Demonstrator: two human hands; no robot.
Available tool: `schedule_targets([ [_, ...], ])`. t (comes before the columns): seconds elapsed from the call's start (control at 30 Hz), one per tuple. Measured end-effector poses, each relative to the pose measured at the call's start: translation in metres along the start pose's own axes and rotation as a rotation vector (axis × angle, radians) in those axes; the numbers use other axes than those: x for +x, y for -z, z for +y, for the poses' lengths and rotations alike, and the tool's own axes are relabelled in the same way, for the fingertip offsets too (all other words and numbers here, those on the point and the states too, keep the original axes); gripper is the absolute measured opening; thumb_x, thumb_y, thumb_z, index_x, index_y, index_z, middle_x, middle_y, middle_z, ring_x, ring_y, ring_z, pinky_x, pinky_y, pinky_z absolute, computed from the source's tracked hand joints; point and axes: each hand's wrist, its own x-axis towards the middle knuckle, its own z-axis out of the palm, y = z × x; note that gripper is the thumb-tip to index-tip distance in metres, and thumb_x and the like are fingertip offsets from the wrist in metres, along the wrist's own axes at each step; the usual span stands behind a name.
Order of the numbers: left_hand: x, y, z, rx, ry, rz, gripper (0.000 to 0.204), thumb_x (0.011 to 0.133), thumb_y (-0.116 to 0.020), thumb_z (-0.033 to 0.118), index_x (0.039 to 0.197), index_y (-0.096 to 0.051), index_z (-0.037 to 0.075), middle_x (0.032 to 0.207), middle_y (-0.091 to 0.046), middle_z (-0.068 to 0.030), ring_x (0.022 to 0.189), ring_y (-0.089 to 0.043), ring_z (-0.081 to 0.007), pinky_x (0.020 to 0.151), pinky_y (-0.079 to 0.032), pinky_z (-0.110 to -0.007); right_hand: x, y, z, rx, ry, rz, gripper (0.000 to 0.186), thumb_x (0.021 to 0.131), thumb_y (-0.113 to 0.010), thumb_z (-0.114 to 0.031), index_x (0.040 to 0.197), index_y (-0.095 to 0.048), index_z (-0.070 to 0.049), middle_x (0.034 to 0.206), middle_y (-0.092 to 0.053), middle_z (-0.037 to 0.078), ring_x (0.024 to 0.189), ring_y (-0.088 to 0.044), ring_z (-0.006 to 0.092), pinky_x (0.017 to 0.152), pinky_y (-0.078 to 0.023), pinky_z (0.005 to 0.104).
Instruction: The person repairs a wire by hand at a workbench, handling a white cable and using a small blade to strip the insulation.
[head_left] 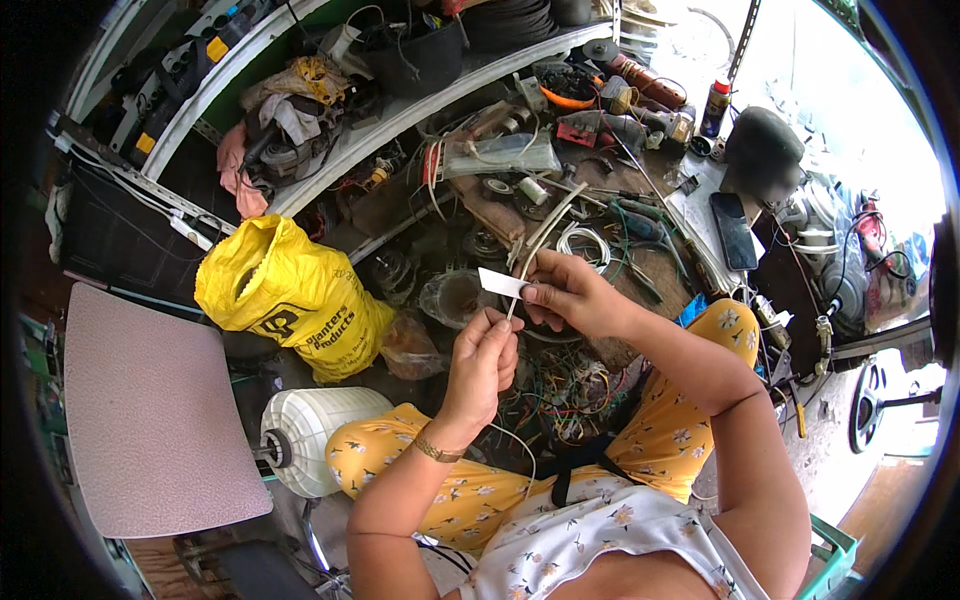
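In front of my lap, my left hand [482, 362] pinches a thin white cord [514, 309] between thumb and fingertips. A loose length of white cord hangs below that hand toward my lap. Close by and slightly higher, my right hand [566, 288] is closed on a flat white piece [500, 283] with a slanted end. Its exact kind is not clear. The piece lies across the top of the cord, and my right thumb presses on it. Beyond my right hand, pale cord strands [552, 225] stretch up over the bench.
A yellow bag [300, 300] stands left of my hands, above a white ribbed container [322, 425]. Tangled coloured wires [570, 395] lie below my hands. The cluttered bench holds pliers [645, 280], a coil of white cable [583, 245], a phone [735, 232] and a spray can [716, 108].
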Motion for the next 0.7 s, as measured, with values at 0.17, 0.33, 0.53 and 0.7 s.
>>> schedule_targets([
  [0.17,-0.003,0.000,-0.003,0.165,-0.083,0.022,0.016,0.097,-0.043,0.016,0.090,-0.052,0.005,0.057,-0.032,0.0079,0.046,-0.024,-0.0011,0.040,-0.019,-0.019,0.001,0.003,0.002,0.077,-0.025,-0.049,0.012,0.094,-0.051,-0.012,0.102,-0.050,-0.003,0.065,-0.053,0.002,0.048,-0.046,0.0069,0.043,-0.035,0.0206],
  [0.33,0.001,0.003,-0.008,0.260,-0.175,0.018,0.015,0.097,-0.045,0.014,0.088,-0.051,0.005,0.058,-0.032,0.0085,0.049,-0.027,-0.0005,0.044,-0.022,-0.018,0.000,0.005,0.000,0.105,-0.043,-0.043,0.011,0.094,-0.051,-0.012,0.100,-0.050,-0.002,0.065,-0.053,0.002,0.048,-0.046,0.0069,0.042,-0.035,0.0209],
  [0.53,-0.004,0.000,-0.021,0.221,-0.125,-0.016,0.013,0.097,-0.044,0.015,0.091,-0.050,0.005,0.056,-0.030,0.0077,0.044,-0.023,-0.0012,0.038,-0.017,-0.019,0.003,0.029,-0.012,0.212,0.021,0.156,0.012,0.093,-0.054,-0.016,0.093,-0.052,-0.004,0.066,-0.054,0.002,0.051,-0.048,0.0063,0.044,-0.036,0.0202],
  [0.7,-0.002,0.000,-0.013,-0.058,0.016,-0.017,0.015,0.097,-0.043,0.019,0.093,-0.050,0.006,0.054,-0.026,0.0068,0.041,-0.020,-0.0025,0.037,-0.016,-0.020,-0.004,0.012,-0.009,0.034,-0.071,-0.015,0.020,0.094,-0.051,-0.013,0.111,-0.047,-0.003,0.065,-0.054,0.003,0.049,-0.047,0.0075,0.043,-0.036,0.0201],
])
